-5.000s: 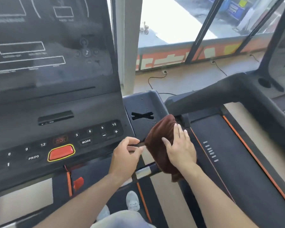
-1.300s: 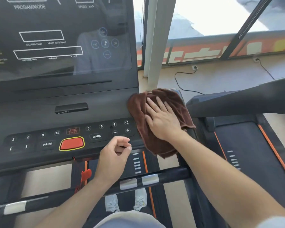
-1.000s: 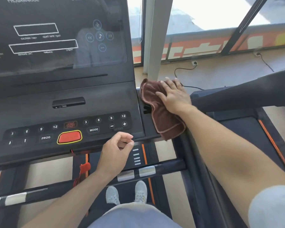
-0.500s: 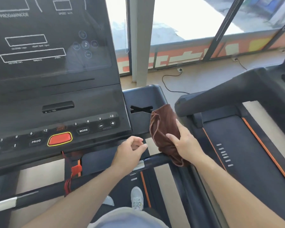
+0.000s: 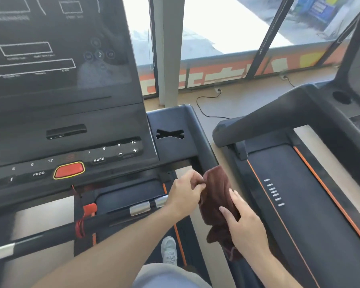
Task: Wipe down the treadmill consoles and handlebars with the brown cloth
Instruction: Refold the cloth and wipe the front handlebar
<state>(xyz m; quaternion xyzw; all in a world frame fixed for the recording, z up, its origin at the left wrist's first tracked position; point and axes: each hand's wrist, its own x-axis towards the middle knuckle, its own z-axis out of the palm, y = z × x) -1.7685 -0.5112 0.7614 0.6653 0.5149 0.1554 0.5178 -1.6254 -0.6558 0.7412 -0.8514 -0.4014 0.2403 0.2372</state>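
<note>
The brown cloth (image 5: 217, 196) is draped over the right side handlebar (image 5: 204, 150) of the black treadmill, just below its cup-holder tray (image 5: 170, 125). My right hand (image 5: 244, 226) presses the cloth's lower part against the bar, fingers spread over it. At the cloth's upper left edge, my left hand (image 5: 186, 194) pinches the fabric. The console (image 5: 67, 132) with its dark screen, button strip and red stop button (image 5: 69, 169) fills the left. The front crossbar (image 5: 116, 215) with metal grip sensors runs below the console.
A second treadmill (image 5: 299, 194) stands close on the right, its handlebar (image 5: 258, 119) and orange-edged belt alongside. A white pillar (image 5: 170, 50) and windows are ahead, with a power cable (image 5: 208, 109) on the floor. A red safety-key cord (image 5: 81, 221) hangs from the console. My shoe (image 5: 169, 249) shows below.
The cloth and my right hand slid from the tray top down along the right handlebar toward me. My left hand moved right and took hold of the cloth's edge.
</note>
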